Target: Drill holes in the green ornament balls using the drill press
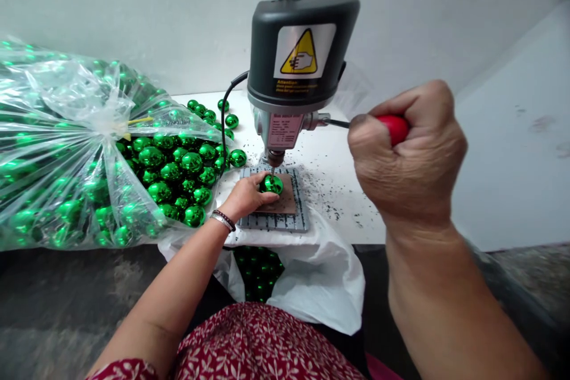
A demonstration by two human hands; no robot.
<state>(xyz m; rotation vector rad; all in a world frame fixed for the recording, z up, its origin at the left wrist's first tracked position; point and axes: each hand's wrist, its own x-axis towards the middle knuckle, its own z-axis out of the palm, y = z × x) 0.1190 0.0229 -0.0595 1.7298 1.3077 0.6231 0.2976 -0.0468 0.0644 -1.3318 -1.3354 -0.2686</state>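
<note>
the ball (pixel 276 186) sits on the board (pixel 289 197) atop the base (pixel 301 223), directly below the drill (pixel 267 35). the left hand (pixel 246 196) pinches it from the side, thumb at the near edge and fingers at the far edge. the right hand (pixel 412 157) is wrapped in a fist around the red knob (pixel 395 129) of the lever. the bit (pixel 273 171) is at the top of the ball; whether it has entered the shell cannot be told.

the step in hand appears to be drilling. for a good result:

1. seat the ball flat on the board and centre it under the bit.
2. grip low on the sides, with thumb and fingertips clear of the bit. the shell will probably be slick and thin, so press firmly without squeezing hard.
3. feed the lever slowly and evenly; a sudden push could crack the shell or make the ball spin.
4. raise the bit fully before releasing the ball.
5. brush chips (pixel 321 195) off the board when the drill is stopped, since grit could tilt the ball
</note>
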